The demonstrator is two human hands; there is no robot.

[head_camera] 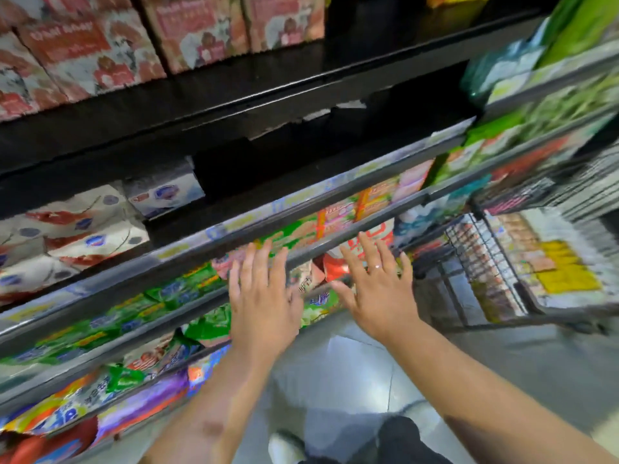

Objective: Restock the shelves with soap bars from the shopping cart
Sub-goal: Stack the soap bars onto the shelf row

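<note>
Both hands are hanging out in front of the shelves, and neither is holding anything. The left hand [264, 296] is lying palm-down with its fingers [259, 262] released, straight and spread, the tips crossing the grey front rail [160, 324] of a lower shelf. The blur is hiding whether they are touching it. The right hand [378, 289], wearing a ring [377, 266], is spreading just beside it, fingers equally loose, over the same rail and near a red pack [335, 266].

The soap bars [519, 256] are sitting in the shopping cart [467, 244], well to the right of the hands, stacked behind its wire wall next to a yellow pack [566, 272].

Open room is showing on the dark middle shelf [301, 162] (a black gap to the right of the white packs [67, 236]). Red-and-white packs [90, 51] are filling the shelf above, and green packs [134, 313] are crowding the row behind the rail. Between the shelf edges and the cart, bare floor [351, 363] is showing, with a shoe [284, 443] at the bottom.
</note>
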